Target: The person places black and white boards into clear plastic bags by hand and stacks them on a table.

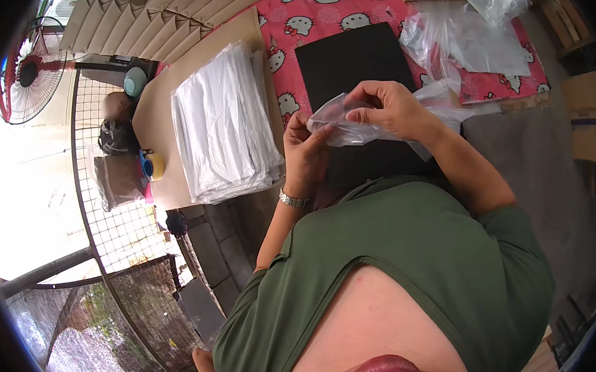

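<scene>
A clear plastic bag [347, 124] is held between both hands, just above a black sheet [352, 58] on the table. My left hand [305, 148] pinches the bag's near-left edge; a metal watch sits on that wrist. My right hand [390, 109] grips the bag from above, fingers curled over its top. The bag is crumpled and trails off to the right past my right wrist.
A tall stack of white bags [223, 122] lies on brown cardboard [153, 107] at the left. More clear bags [471, 36] lie on the pink cartoon-cat cloth [324, 5]. A tape roll [154, 165], a wire fence [112, 228] and a red fan [26, 74] are further left.
</scene>
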A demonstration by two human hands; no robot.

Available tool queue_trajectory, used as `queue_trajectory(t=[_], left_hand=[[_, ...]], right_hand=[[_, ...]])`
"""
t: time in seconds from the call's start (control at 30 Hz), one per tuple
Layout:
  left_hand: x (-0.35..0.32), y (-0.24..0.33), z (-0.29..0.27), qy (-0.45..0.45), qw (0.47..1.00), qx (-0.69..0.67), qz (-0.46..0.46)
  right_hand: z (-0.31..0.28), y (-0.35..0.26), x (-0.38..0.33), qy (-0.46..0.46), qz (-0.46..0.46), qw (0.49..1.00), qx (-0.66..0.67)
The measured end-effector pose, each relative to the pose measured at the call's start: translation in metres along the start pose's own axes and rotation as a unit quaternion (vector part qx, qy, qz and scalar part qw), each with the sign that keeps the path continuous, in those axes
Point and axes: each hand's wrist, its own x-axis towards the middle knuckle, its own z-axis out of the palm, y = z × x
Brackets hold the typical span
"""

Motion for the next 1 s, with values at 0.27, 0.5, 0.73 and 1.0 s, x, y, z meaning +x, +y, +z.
queue_trajectory(t=[0.27, 0.5, 0.73, 1.0], left_hand=[[-0.002, -0.003, 0.015, 0.021, 0.99, 0.14, 0.021], [-0.005, -0.009, 0.006, 0.008, 0.993, 0.094, -0.069], [-0.007, 0.03, 0.004, 0.136, 0.983, -0.06, -0.105], [-0.029, 0.034, -0.05, -0.063, 0.985, 0.07, -0.147]], right_hand=[[-0.004, 0.008, 0.005, 0.081, -0.029, 0.986, -0.146], [0.007, -0.005, 0.01, 0.023, 0.152, 0.963, 0.222], [-0.017, -0.003, -0.017, -0.295, 0.03, 0.946, 0.131], [-0.059, -0.013, -0.012, -0.042, 0.132, 0.97, 0.201]])
